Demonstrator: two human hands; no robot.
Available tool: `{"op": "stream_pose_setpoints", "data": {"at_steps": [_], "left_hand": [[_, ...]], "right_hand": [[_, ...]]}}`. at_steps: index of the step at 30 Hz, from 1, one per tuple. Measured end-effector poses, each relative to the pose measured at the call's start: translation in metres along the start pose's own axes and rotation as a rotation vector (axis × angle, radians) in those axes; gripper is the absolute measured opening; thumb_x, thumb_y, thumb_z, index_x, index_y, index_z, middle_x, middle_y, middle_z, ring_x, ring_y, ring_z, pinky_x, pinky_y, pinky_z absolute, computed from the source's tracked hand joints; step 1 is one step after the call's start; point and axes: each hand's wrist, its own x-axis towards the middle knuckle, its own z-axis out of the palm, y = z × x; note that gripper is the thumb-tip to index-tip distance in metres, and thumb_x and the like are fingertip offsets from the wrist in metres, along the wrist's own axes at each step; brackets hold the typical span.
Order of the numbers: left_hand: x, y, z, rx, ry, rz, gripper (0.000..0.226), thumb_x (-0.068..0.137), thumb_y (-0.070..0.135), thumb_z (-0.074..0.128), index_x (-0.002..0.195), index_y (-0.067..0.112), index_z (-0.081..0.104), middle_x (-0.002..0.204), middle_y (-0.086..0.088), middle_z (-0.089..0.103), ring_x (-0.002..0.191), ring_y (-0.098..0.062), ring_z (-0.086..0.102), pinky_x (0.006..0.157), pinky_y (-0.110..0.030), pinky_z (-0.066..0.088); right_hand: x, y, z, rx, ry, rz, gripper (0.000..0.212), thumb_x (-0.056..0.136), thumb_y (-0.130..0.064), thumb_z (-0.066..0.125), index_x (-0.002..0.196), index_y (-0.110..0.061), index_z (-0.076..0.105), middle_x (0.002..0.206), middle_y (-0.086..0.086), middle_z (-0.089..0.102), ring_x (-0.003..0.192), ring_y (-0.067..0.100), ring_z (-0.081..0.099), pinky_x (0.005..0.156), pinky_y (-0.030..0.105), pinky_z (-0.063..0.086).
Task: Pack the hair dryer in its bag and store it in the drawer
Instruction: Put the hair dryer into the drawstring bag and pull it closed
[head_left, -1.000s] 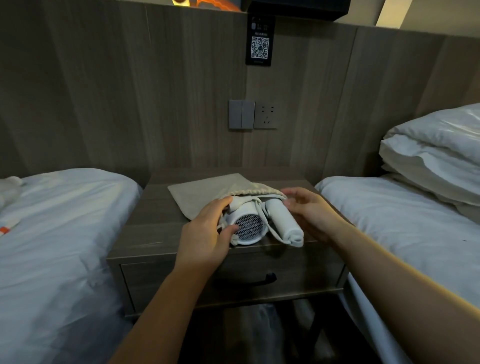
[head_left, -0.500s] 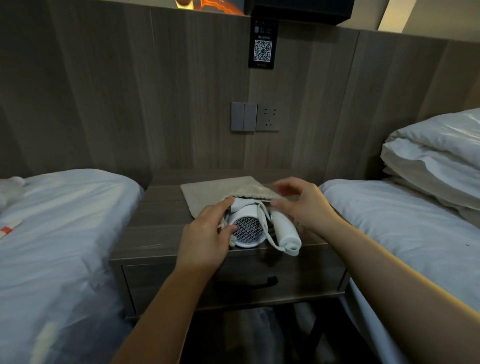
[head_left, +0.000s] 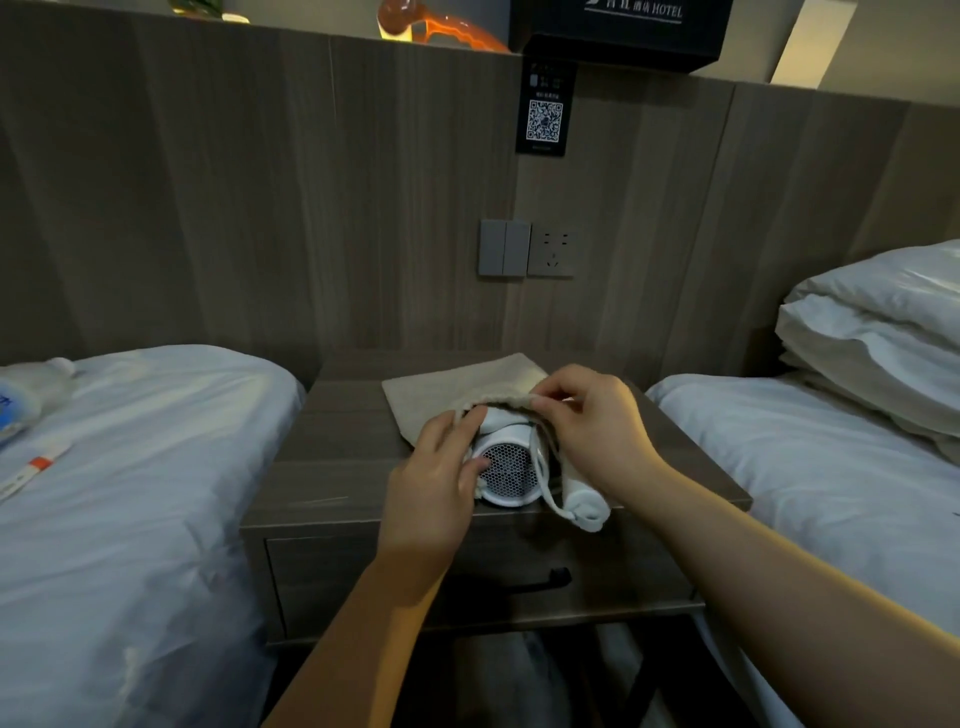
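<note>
A small white hair dryer (head_left: 511, 475) lies on the wooden nightstand (head_left: 322, 467), its mesh rear grille facing me and its folded handle (head_left: 584, 506) on the right. Its front end sits just inside the mouth of a beige drawstring bag (head_left: 441, 392) spread flat behind it. My left hand (head_left: 434, 483) grips the dryer's left side and the bag's edge. My right hand (head_left: 592, 423) pinches the bag's rim and lifts it over the dryer. A white cord loops down across the grille. The drawer (head_left: 363, 577) below has a dark handle and is closed.
Beds with white sheets flank the nightstand, the left bed (head_left: 130, 493) holding a bottle and a small packet, the right bed (head_left: 831, 467) with stacked pillows (head_left: 883, 332). A switch and wall socket (head_left: 527, 248) sit on the wood panel behind.
My right hand moved from beside the handle onto the bag's rim and raised it over the dryer. My left hand slid forward along the dryer's side. The camera tilted nearer.
</note>
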Motion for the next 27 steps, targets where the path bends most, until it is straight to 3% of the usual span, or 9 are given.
{"op": "stream_pose_setpoints", "data": {"at_steps": [3,7,9,11,15,17,19,22,27], "left_hand": [[-0.002,-0.001,0.001,0.005,0.02,0.022,0.047,0.078,0.012,0.072,0.123,0.016,0.059,0.124,-0.011,0.06,0.096,-0.024,0.066,0.069,-0.034,0.057],[0.0,0.003,-0.001,0.036,-0.04,0.022,0.047,0.078,0.01,0.072,0.123,0.017,0.059,0.136,-0.009,0.051,0.111,-0.025,0.06,0.077,-0.036,0.054],[0.002,0.006,-0.003,0.02,-0.083,-0.026,0.046,0.081,0.011,0.069,0.124,0.019,0.057,0.143,-0.005,0.043,0.123,-0.022,0.05,0.085,-0.034,0.048],[0.002,0.008,-0.006,-0.023,-0.11,-0.063,0.044,0.086,0.013,0.063,0.127,0.022,0.053,0.148,0.001,0.036,0.129,-0.016,0.042,0.09,-0.031,0.044],[0.003,0.013,-0.012,-0.131,-0.241,0.041,0.056,0.09,0.019,0.053,0.14,0.034,0.033,0.151,0.017,0.018,0.137,0.0,0.018,0.108,-0.028,0.03],[0.003,0.017,-0.018,-0.226,-0.413,0.027,0.073,0.085,0.039,0.059,0.138,0.055,0.011,0.153,0.023,-0.001,0.141,0.002,0.002,0.114,-0.031,0.019],[0.003,0.023,-0.022,-0.179,-0.557,-0.015,0.098,0.066,0.062,0.068,0.125,0.07,-0.01,0.15,0.026,-0.024,0.141,-0.002,-0.013,0.116,-0.039,0.012],[-0.001,0.031,-0.022,-0.046,-0.634,-0.066,0.123,0.05,0.06,0.08,0.113,0.07,-0.025,0.141,0.026,-0.041,0.138,-0.005,-0.026,0.118,-0.048,0.005],[-0.003,0.034,-0.017,0.028,-0.618,-0.076,0.13,0.046,0.06,0.082,0.114,0.067,-0.028,0.136,0.024,-0.047,0.136,-0.007,-0.03,0.117,-0.051,0.006]], "right_hand": [[-0.005,0.004,-0.007,-0.072,-0.177,-0.054,0.006,0.083,-0.018,0.066,0.08,-0.015,0.071,0.089,-0.006,0.061,0.089,0.01,0.057,0.083,0.025,0.044],[-0.004,0.028,-0.029,0.199,-0.173,0.193,0.008,0.084,-0.026,0.064,0.088,-0.032,0.068,0.114,0.0,0.062,0.108,0.013,0.057,0.098,0.034,0.044],[-0.013,0.044,-0.035,0.371,-0.238,0.369,0.03,0.073,-0.045,0.068,0.101,-0.036,0.066,0.125,0.003,0.06,0.114,0.02,0.058,0.1,0.046,0.046],[-0.026,0.062,-0.037,0.506,-0.295,0.475,0.051,0.064,-0.048,0.071,0.113,-0.037,0.061,0.132,0.004,0.055,0.116,0.023,0.057,0.096,0.047,0.049],[-0.047,0.075,-0.033,0.555,-0.232,0.492,0.036,0.083,-0.014,0.067,0.115,-0.03,0.061,0.125,0.001,0.062,0.11,0.017,0.062,0.083,0.034,0.053],[-0.053,0.074,-0.028,0.568,-0.141,0.529,0.034,0.085,-0.01,0.065,0.115,-0.025,0.062,0.119,0.003,0.066,0.106,0.019,0.064,0.085,0.039,0.055],[-0.055,0.069,-0.024,0.58,-0.042,0.559,0.032,0.084,-0.007,0.065,0.114,-0.014,0.063,0.11,0.007,0.069,0.097,0.022,0.067,0.082,0.041,0.057],[-0.056,0.061,-0.02,0.515,0.061,0.544,0.025,0.083,-0.005,0.066,0.107,-0.007,0.065,0.099,0.009,0.07,0.085,0.021,0.068,0.073,0.034,0.059],[-0.055,0.055,-0.015,0.478,0.169,0.556,0.018,0.079,-0.009,0.071,0.096,-0.004,0.068,0.086,0.011,0.07,0.071,0.019,0.067,0.06,0.027,0.057]]}}
